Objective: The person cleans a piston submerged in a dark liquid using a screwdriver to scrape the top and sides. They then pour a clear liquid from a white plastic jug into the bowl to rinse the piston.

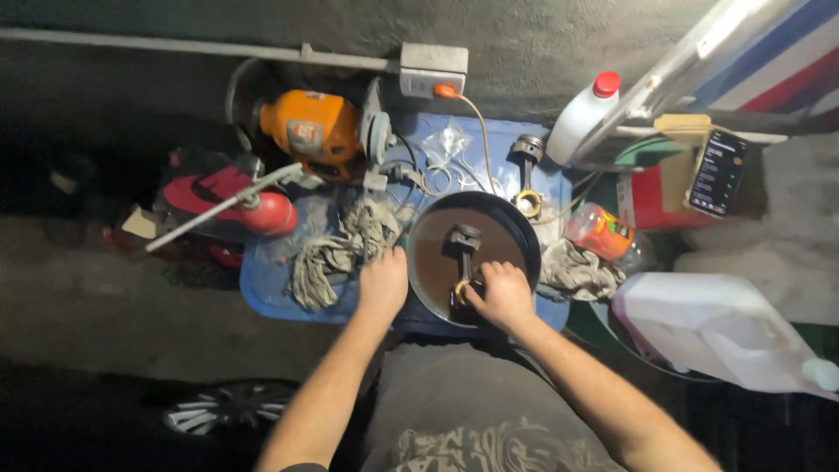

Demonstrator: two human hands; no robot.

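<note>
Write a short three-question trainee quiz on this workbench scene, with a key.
1. True or false: the right hand grips the lower end of the piston and rod lying in brown liquid in the round black pan.
2. What does the left hand rest beside? A) the grey rag B) the white red-capped bottle C) the orange bench grinder
3. Fill in: a second piston and rod lies on the blue surface, just ____ the pan's rim.

Key: 1 true; 2 A; 3 outside (on its far side).
</note>
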